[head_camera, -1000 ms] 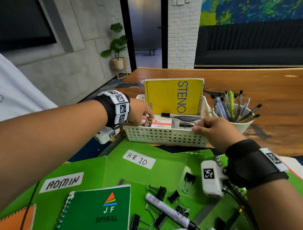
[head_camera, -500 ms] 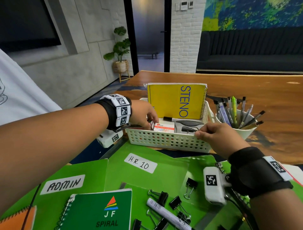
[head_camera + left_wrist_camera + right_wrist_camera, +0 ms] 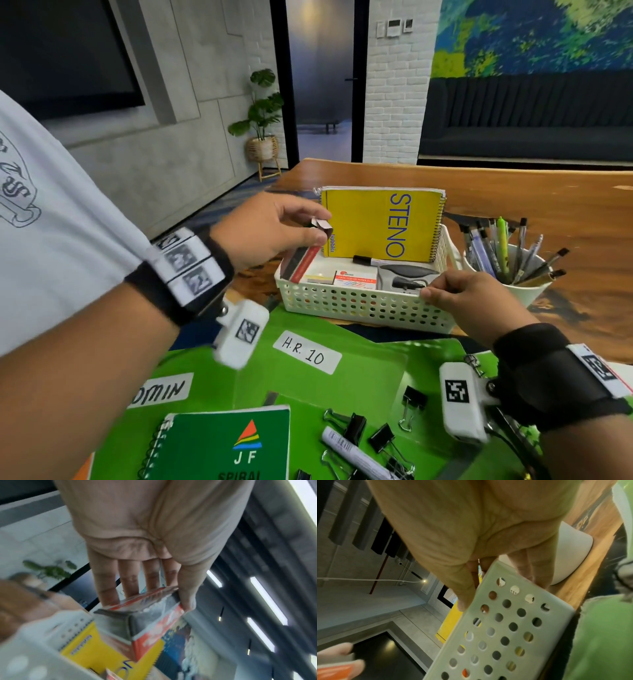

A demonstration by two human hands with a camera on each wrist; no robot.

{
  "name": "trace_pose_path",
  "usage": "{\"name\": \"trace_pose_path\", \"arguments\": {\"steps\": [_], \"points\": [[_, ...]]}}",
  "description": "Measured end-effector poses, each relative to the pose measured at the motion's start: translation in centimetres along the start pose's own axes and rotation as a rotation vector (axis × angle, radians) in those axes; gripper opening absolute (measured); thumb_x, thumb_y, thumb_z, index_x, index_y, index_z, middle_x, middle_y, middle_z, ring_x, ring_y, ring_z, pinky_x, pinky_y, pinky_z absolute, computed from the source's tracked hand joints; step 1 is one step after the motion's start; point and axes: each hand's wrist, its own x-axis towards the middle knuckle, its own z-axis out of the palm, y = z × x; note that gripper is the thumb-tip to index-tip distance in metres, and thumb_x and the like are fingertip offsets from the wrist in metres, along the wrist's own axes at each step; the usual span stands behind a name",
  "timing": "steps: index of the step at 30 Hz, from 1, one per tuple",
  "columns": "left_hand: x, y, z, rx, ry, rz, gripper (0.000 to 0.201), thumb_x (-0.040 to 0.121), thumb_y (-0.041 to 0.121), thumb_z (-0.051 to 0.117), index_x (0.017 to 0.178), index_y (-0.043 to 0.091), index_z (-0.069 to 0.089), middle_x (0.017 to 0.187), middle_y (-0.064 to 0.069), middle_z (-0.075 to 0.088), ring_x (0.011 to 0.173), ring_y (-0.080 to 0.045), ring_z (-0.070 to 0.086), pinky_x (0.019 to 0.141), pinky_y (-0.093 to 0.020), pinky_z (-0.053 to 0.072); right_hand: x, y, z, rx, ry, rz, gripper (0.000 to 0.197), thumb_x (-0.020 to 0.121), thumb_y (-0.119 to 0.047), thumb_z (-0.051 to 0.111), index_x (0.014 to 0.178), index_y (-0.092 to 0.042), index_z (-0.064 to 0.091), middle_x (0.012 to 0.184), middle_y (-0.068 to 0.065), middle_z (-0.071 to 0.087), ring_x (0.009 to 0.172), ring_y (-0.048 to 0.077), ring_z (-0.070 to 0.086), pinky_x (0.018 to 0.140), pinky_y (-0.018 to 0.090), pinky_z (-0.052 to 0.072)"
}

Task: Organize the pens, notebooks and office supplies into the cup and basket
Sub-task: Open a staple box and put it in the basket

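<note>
A white perforated basket (image 3: 359, 310) holds an upright yellow STENO notebook (image 3: 383, 222), a grey stapler (image 3: 407, 274), a black marker (image 3: 366, 261) and a small clip box (image 3: 356, 278). My left hand (image 3: 322, 224) pinches a red and grey cardboard box (image 3: 303, 260) by its top flap, tilted over the basket's left end. The left wrist view shows the same box (image 3: 145, 623) held between thumb and fingers. My right hand (image 3: 433, 291) grips the basket's front rim; the right wrist view shows thumb inside and fingers outside the wall (image 3: 505, 635). A white cup (image 3: 525, 291) full of pens (image 3: 501, 246) stands right of the basket.
Green folders (image 3: 342, 387) labelled "H.R. 10" and "ADMIN" cover the near table. On them lie a green JF spiral notebook (image 3: 226, 445), several black binder clips (image 3: 358, 428) and a white marker (image 3: 356, 457). Bare wooden table (image 3: 548, 212) extends behind the cup.
My left hand has risen out of the basket's left end and now holds the red and grey box up above it. My right hand has stayed on the front rim.
</note>
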Motion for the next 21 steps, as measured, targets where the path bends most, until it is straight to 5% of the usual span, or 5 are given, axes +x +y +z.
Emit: {"name": "trace_pose_path", "arguments": {"steps": [3,9,13,17,21], "points": [[-4.6,-0.4,2.2,-0.253,0.017,-0.085,0.030,0.081,0.014,0.075,0.110,0.024,0.074,0.102,-0.004,0.076,0.077,-0.013,0.072,0.068,-0.036,0.060,0.0,-0.2,-0.1,-0.019,-0.013,0.017,0.024,0.091,-0.032,0.070,0.077,-0.013,0.070,0.077,0.010,0.069,0.066,0.018,0.055,0.059,0.027,0.042],[-9.7,-4.1,6.5,-0.190,0.000,-0.215,0.032,0.078,0.025,0.084,0.104,0.040,0.076,0.109,0.010,0.073,0.091,-0.015,0.075,0.091,-0.042,0.059,-1.2,-2.5,-1.6,-0.087,0.027,0.001,0.015,0.091,-0.035,0.068,0.091,-0.020,0.072,0.091,-0.002,0.071,0.077,0.010,0.061,0.060,0.022,0.041],[-9.9,-5.2,6.6,-0.320,-0.040,-0.239,0.053,0.072,0.021,0.087,0.115,0.048,0.069,0.111,0.005,0.070,0.097,-0.019,0.073,0.094,-0.038,0.057,-3.2,-6.2,-2.1,-0.182,0.127,-0.135,0.012,0.086,-0.040,0.072,0.094,-0.032,0.068,0.106,-0.006,0.063,0.089,0.011,0.059,0.072,0.026,0.042],[-10.2,-6.9,6.6,-0.531,-0.259,-0.393,0.080,0.073,-0.004,0.081,0.140,0.028,0.051,0.124,-0.009,0.067,0.110,-0.020,0.069,0.098,-0.033,0.054,-5.3,-9.4,-0.2,0.109,-0.268,-0.197,0.007,0.087,-0.024,0.075,0.091,-0.026,0.071,0.093,-0.005,0.075,0.086,0.017,0.071,0.079,0.031,0.056],[-9.9,-8.6,6.6,-0.440,-0.304,-0.419,0.065,0.073,-0.012,0.076,0.131,0.011,0.060,0.125,-0.014,0.067,0.119,-0.030,0.063,0.107,-0.042,0.048,-4.4,-9.3,3.1,0.016,-0.511,-0.172,0.012,0.085,-0.020,0.076,0.094,-0.027,0.072,0.077,-0.021,0.069,0.067,0.008,0.061,0.072,0.033,0.055]]}}
